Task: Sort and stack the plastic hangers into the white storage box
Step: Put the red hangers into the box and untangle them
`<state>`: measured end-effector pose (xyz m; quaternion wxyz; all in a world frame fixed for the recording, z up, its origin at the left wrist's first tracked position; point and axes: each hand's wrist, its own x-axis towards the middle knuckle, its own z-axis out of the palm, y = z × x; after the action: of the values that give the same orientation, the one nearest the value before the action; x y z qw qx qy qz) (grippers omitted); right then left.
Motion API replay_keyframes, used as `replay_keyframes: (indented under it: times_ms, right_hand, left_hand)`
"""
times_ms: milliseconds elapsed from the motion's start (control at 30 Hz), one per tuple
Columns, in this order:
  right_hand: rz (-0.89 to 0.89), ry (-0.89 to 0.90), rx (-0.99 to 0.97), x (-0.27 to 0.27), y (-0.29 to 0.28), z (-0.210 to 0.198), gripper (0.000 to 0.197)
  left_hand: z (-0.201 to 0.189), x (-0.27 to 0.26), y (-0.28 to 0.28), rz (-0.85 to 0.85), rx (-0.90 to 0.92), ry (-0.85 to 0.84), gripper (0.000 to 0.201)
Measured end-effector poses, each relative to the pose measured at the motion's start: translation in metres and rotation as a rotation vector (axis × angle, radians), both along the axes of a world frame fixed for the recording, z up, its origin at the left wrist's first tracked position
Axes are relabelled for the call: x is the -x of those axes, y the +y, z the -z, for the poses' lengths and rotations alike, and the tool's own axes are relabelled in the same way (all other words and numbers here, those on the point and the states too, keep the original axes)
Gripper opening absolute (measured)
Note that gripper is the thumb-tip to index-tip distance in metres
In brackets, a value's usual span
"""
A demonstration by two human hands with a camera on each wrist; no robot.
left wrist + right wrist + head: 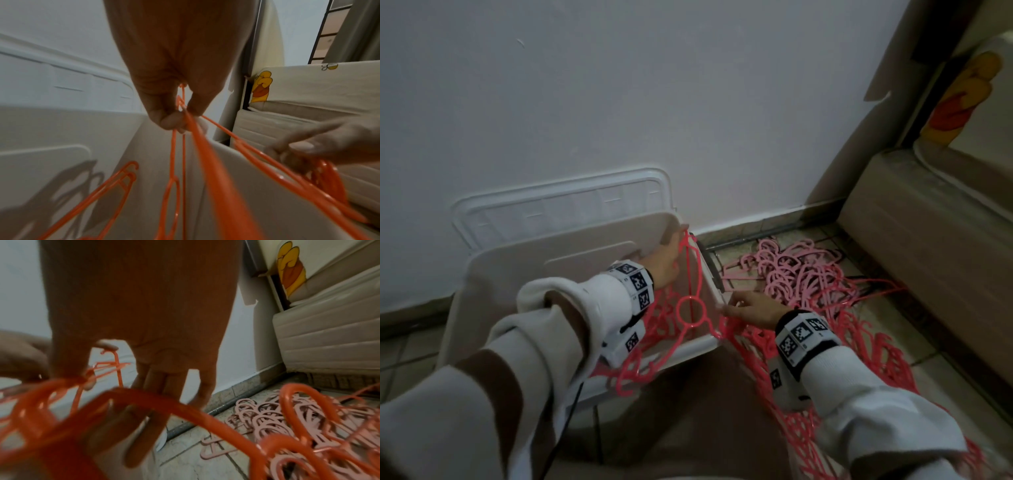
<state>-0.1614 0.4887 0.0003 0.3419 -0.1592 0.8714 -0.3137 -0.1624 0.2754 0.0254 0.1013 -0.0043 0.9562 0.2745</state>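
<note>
Fingers of left hand pinch red hangers over white storage box (right hand grips their hooks).

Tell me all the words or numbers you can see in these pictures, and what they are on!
No words or numbers can be read anywhere.
Wristband on the left hand: black-and-white square code markers, patterns only.
Wristband on the right hand: the same kind of markers, no letters.
Cartoon bear picture by the mattress: drawing only.
White storage box, its lid and the hangers: no labels visible.
</note>
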Motion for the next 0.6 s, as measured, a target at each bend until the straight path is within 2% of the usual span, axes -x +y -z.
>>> replay_keyframes:
  times_ms: [100,133,233,400,500,600]
  right_hand:
    - [0.014,-0.057,0.078,-0.005,0.006,-0.004,0.048]
    - [0.045,-0.068,0.142,-0.007,0.007,-0.007,0.047]
    - [0.147,-0.111,0.372,-0.012,0.008,-0.017,0.020]
    - [0.129,-0.035,0.449,-0.015,0.006,-0.024,0.026]
    - [0.222,0.071,0.388,-0.013,0.011,-0.018,0.027]
    - [0.281,0.252,0.105,-0.006,0.027,-0.007,0.026]
  left_hand:
    - [-0.007,0.010,-0.008,0.021,-0.155,0.040,0.082]
    - [-0.008,0.011,-0.010,0.017,-0.161,0.040,0.083]
    - [-0.010,0.007,-0.009,0.055,-0.152,0.036,0.085]
    - [-0.007,-0.007,0.013,0.233,-0.028,-0.017,0.081]
    - [-0.003,-0.006,0.017,0.285,0.018,-0.018,0.083]
    - [-0.008,-0.001,0.008,0.230,-0.020,0.004,0.081]
